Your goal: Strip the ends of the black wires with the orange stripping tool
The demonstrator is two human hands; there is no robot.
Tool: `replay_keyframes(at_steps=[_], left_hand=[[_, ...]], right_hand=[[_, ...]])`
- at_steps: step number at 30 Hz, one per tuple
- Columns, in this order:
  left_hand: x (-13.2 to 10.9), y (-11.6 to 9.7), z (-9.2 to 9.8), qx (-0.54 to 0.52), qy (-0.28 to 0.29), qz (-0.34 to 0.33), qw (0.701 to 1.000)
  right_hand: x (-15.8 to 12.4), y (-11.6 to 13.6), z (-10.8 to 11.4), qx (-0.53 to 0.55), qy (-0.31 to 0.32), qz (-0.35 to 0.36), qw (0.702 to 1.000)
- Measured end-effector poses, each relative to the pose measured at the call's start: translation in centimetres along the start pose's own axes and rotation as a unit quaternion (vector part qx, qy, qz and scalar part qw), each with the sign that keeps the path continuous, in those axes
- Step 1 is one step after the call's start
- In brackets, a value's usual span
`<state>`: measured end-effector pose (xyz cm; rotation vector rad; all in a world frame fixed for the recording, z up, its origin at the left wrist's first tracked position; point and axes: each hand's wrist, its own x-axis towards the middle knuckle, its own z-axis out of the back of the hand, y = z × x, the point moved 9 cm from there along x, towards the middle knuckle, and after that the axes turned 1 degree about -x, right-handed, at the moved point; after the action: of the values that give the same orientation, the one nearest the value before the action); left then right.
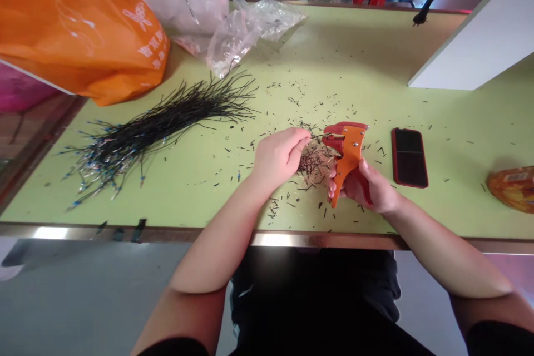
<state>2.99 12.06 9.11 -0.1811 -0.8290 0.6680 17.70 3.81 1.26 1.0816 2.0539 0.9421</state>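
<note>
Orange-red wire strippers (351,150) stand with the jaws pointing left, and my right hand (369,186) is wrapped round their handles. Between finger and thumb, my left hand (278,157) pinches a thin black wire (317,136), whose far end reaches the stripper jaws. Whether the jaws are clamped on it I cannot tell. Beneath both hands lies a pile of short black offcuts (311,167). To the left rests a thick bundle of black wires (167,119), many with blue-and-silver ends at the lower left.
An orange bag (83,33) and clear plastic bags (250,28) occupy the back left. A phone (409,157) lies right of the strippers, with an amber container (513,188) beyond. A white panel (479,39) and a black plug (420,15) are at the back right. Offcuts litter the green table (200,194).
</note>
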Motion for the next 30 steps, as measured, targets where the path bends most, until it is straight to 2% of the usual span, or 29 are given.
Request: replay_keyframes(at_steps=[4, 13, 24, 30], left_hand=[[0.0, -0.1, 0.0, -0.003, -0.006, -0.003, 1.000], [0.0, -0.4, 0.2, -0.007, -0.011, -0.018, 1.000], [-0.1, -0.2, 0.3, -0.018, -0.020, -0.015, 1.000], [-0.1, -0.4, 0.5, -0.001, -0.029, -0.021, 0.999]], right_hand=[[-0.2, 0.0, -1.0, -0.007, 0.027, 0.004, 1.000], [-0.3, -0.1, -1.5, 0.009, 0.059, 0.028, 0.998], [-0.3, -0.2, -1.3, 0.019, 0.059, 0.021, 0.998], [-0.4, -0.3, -1.1, 0.014, 0.034, 0.016, 0.999]])
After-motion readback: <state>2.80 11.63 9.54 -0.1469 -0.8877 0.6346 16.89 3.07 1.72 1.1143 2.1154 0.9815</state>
